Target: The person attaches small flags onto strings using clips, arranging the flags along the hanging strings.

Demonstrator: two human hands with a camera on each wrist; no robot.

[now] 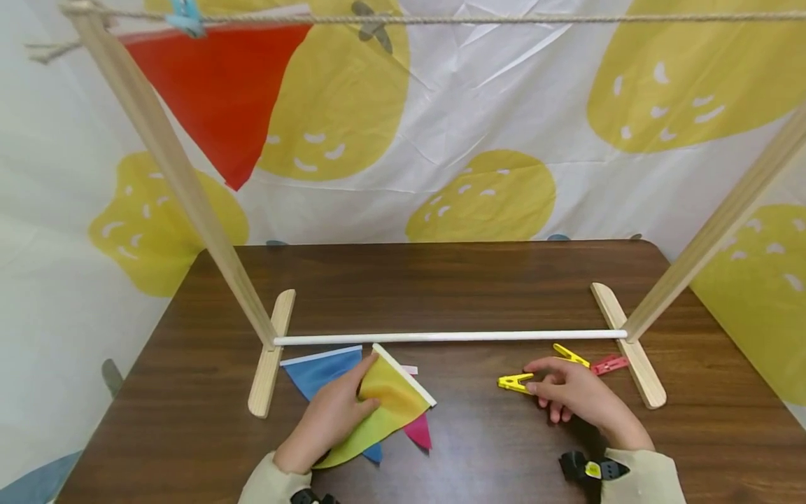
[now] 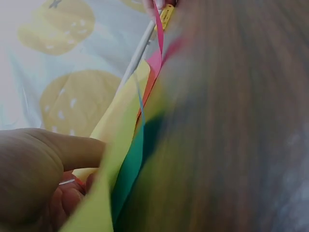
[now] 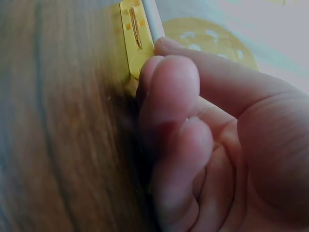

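My left hand (image 1: 336,406) pinches a yellow pennant flag (image 1: 393,392) with a white top strip, tilted over the tabletop. In the left wrist view, the thumb lies against the yellow cloth (image 2: 113,150). Partly covered by it are a blue pennant (image 1: 324,369) and a pink pennant (image 1: 418,430). At right, my right hand (image 1: 576,388) pinches the end of a yellow clothespin (image 1: 515,382) between thumb and fingertips; the right wrist view shows this clothespin (image 3: 136,38) with its metal spring. Just behind that hand lie a second yellow clothespin (image 1: 570,354) and a red clothespin (image 1: 608,364).
A wooden frame stands on the brown table (image 1: 441,287), with a left post (image 1: 182,182), a right post (image 1: 724,217) and a white bottom bar (image 1: 453,337). Along its top runs a rope (image 1: 504,19), where a blue clothespin (image 1: 186,17) holds a red pennant (image 1: 227,91).
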